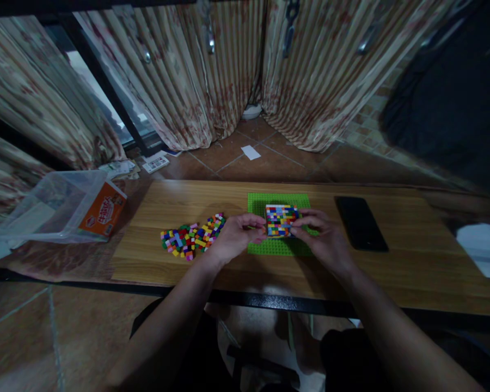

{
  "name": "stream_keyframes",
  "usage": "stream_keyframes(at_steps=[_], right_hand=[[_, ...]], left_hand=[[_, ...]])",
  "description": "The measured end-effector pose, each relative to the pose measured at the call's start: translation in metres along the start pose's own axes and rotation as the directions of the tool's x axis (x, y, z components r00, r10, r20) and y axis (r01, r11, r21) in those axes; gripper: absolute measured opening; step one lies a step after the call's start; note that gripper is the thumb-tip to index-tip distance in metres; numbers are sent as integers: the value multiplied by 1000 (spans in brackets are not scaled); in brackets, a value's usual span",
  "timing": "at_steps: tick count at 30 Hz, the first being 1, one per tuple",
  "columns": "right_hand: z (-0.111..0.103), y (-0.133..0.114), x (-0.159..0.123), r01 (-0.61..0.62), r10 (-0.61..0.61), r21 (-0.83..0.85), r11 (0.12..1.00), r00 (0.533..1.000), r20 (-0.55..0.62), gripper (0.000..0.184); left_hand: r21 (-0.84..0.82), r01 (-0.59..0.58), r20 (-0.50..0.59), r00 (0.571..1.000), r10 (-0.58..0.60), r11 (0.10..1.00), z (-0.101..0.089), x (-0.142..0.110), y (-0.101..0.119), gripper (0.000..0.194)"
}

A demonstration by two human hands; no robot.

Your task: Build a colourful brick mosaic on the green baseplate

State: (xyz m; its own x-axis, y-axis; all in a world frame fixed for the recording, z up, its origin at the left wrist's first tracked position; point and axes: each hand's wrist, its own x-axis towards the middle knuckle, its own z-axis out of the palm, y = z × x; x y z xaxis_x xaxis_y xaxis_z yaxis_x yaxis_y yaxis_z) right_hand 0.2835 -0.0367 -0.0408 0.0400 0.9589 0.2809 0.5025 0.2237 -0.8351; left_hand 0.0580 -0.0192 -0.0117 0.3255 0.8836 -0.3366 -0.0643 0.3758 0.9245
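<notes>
A block built from many coloured toy bricks [281, 219] stands on the green baseplate [277, 249]. My left hand [240, 233] is at the block's left side, its thumb and fingers closed around the near left edge. On the other side, my right hand [319, 233] has its fingertips against the right edge of the block. Whether either hand also pinches a small loose brick is too small to make out. A heap of loose bricks [191, 237] in mixed colours lies left of my left hand.
A black phone [361, 223] lies on the wooden table [408, 250] at right. Beyond the table's left end is a clear plastic box [65, 201] with an orange label. A white paper [250, 152] lies on the tiled floor, before the curtains [179, 81].
</notes>
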Motion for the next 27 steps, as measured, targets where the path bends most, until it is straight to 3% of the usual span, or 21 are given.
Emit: stream_keyframes(at_steps=[3, 10, 17, 27], right_hand=[[-1, -14, -4, 99, -100, -21, 995, 994, -32, 12], [9, -38, -15, 281, -279, 1, 960, 952, 129, 20], [7, -37, -19, 349, -338, -1, 937, 909, 246, 24], [4, -37, -20, 361, -348, 10, 932, 891, 290, 21]], left_hand=[[-23, -12, 30, 999, 13, 1000, 0, 1, -3, 18], [-102, 7, 165, 986, 10, 995, 3, -5, -1, 27], [-219, 61, 319, 948, 13, 974, 7, -7, -4, 38], [-250, 179, 381, 922, -73, 952, 6, -6, -4, 41]])
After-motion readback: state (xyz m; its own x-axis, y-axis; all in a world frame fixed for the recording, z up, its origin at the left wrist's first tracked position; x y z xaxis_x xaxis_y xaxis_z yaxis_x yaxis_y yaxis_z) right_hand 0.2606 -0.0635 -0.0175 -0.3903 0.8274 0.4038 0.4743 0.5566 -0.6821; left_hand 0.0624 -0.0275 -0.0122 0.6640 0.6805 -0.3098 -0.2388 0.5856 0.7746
